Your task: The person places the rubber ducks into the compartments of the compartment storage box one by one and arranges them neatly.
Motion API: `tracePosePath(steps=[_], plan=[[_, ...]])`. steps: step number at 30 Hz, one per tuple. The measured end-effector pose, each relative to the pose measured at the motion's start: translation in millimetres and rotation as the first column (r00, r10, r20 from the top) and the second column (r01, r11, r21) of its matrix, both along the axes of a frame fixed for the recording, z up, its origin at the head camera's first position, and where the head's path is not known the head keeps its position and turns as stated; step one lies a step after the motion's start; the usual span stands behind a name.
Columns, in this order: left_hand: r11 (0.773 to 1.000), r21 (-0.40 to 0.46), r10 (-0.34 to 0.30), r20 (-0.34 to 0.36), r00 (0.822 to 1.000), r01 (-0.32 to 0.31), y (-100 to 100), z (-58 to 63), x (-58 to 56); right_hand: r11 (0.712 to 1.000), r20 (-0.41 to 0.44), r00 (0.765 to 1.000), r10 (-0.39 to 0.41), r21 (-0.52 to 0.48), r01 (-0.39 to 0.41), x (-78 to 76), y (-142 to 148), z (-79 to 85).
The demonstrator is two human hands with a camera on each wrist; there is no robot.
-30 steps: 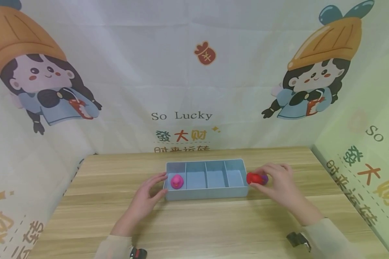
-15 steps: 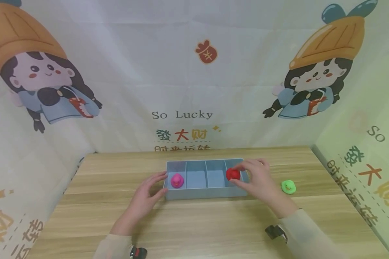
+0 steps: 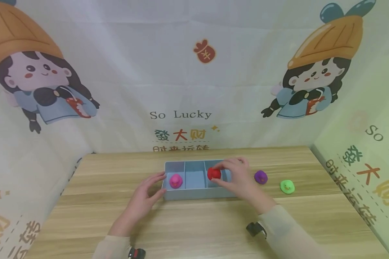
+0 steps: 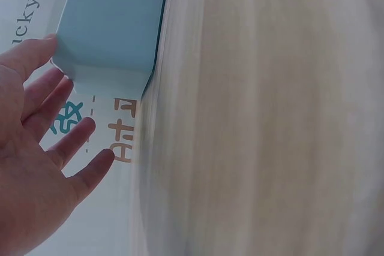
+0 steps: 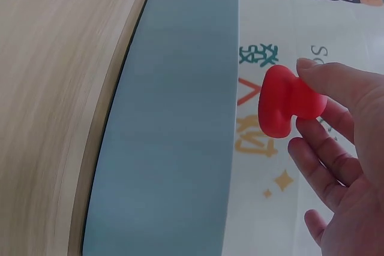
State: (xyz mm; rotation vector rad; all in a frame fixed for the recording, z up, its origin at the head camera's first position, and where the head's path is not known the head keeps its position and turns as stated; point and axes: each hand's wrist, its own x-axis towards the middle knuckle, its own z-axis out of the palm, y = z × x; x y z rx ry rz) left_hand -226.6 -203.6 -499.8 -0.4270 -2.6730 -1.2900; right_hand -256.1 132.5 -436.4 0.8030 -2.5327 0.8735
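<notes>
A pale blue divided box (image 3: 199, 194) lies lengthwise on the wooden table, with a pink toy duck (image 3: 175, 181) in its leftmost compartment. My left hand (image 3: 146, 194) touches the box's left end with thumb and fingertips, its fingers loosely extended, as the left wrist view also shows. Between thumb and fingers my right hand (image 3: 238, 178) pinches a red toy duck (image 5: 279, 101). In the head view that duck overlaps the third compartment from the left; in the right wrist view it is above the box's rim. The rightmost compartment is partly hidden behind the right hand.
Right of the box, a purple toy duck (image 3: 260, 177) and a green toy duck (image 3: 287, 186) sit on the wooden table (image 3: 194, 226). A printed cloth (image 3: 126, 72) hangs behind the table and along both sides.
My right hand has carried the red duck leftward from beyond the box's right end to over the third compartment, uncovering the green and purple ducks. The left hand stays at the box.
</notes>
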Motion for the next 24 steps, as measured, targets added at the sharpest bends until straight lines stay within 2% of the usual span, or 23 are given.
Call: tracePosePath(steps=[5, 14, 24], plan=[[1.0, 0.002, -0.001, -0.008, 1.0, 0.001, -1, 0.7, 0.3, 1.0, 0.007, 1.0, 0.011, 0.024, -0.011, -4.7, -16, -1.1], [1.0, -0.004, -0.005, -0.014, 1.0, 0.005, -2, 1.6, -0.1, 0.998, 0.079, 0.995, 0.058, 0.016, -0.06, -12.6, -35, -4.3], [1.0, -0.007, -0.001, -0.01, 1.0, 0.001, -2, -1.3, 0.5, 0.989, 0.093, 0.993, 0.071, 0.121, -0.082, -24.1, -44, -14.6]])
